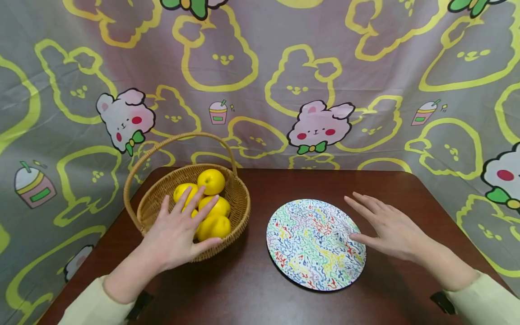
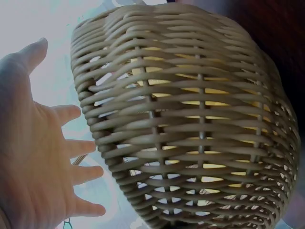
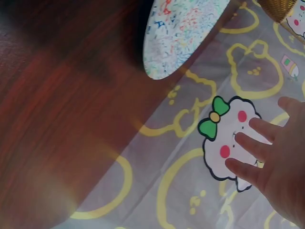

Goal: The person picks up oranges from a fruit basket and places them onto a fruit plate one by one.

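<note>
My left hand (image 1: 174,234), fingers spread, is held over the near side of a wicker basket (image 1: 242,198) and holds nothing. Several yellow lemons (image 1: 214,227) lie inside the basket, partly covered by that hand in the head view. From the left wrist, the hand (image 2: 43,157) shows beside the woven basket wall (image 2: 190,109), with yellow showing through the gaps. My right hand (image 1: 390,228) is spread at the right side of a round board (image 1: 314,243) with a multicoloured squiggle pattern. Its thumb overlaps the board's edge in the head view; nothing is in this hand.
Basket and board stand side by side on a dark brown wooden table (image 1: 252,298). The basket's tall arched handle (image 1: 191,134) rises above its rim. A grey curtain (image 1: 260,67) with cartoon bears encloses the table at the back and sides.
</note>
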Motion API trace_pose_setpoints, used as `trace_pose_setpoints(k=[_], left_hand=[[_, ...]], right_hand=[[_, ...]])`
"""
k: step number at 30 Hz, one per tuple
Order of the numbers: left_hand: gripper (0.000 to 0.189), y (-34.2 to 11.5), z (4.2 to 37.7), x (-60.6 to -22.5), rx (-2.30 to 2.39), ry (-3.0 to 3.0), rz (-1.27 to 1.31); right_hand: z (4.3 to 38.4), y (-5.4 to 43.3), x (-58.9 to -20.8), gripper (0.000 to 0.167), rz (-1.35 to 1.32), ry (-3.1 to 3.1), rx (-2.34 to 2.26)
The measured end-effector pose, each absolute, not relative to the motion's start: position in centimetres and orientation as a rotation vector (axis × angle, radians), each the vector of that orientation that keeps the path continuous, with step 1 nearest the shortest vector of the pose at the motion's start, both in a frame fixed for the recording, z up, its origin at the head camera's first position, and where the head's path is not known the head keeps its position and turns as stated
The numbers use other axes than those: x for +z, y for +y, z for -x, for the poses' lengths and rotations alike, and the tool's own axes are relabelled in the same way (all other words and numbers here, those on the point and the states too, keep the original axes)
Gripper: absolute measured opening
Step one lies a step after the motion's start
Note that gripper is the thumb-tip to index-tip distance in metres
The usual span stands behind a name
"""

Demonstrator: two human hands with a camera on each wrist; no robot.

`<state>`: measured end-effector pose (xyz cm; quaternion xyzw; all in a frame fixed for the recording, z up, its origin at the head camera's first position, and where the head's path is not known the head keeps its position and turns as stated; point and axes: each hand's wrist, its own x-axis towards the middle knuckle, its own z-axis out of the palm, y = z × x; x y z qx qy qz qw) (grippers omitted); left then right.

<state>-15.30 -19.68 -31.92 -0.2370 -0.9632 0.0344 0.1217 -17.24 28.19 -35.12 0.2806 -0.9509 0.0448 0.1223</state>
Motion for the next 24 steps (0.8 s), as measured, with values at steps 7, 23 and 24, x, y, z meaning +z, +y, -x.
trace_pose_setpoints(k=[7, 23, 24], left_hand=[[0.087, -20.1, 15.6, -31.7, 0.098, -2.835, 0.678], [0.086, -21.6, 16.0, -31.5, 0.071, -2.877, 0.621], [0.086, -21.7, 16.0, -31.6, 0.068, -2.876, 0.619]], right_hand=[[17.5, 28.5, -36.0, 0.084, -0.818, -2.788, 0.172], [17.8, 30.3, -38.1, 0.076, -0.672, -2.974, 0.367], [17.8, 30.4, -38.3, 0.076, -0.664, -2.984, 0.377]])
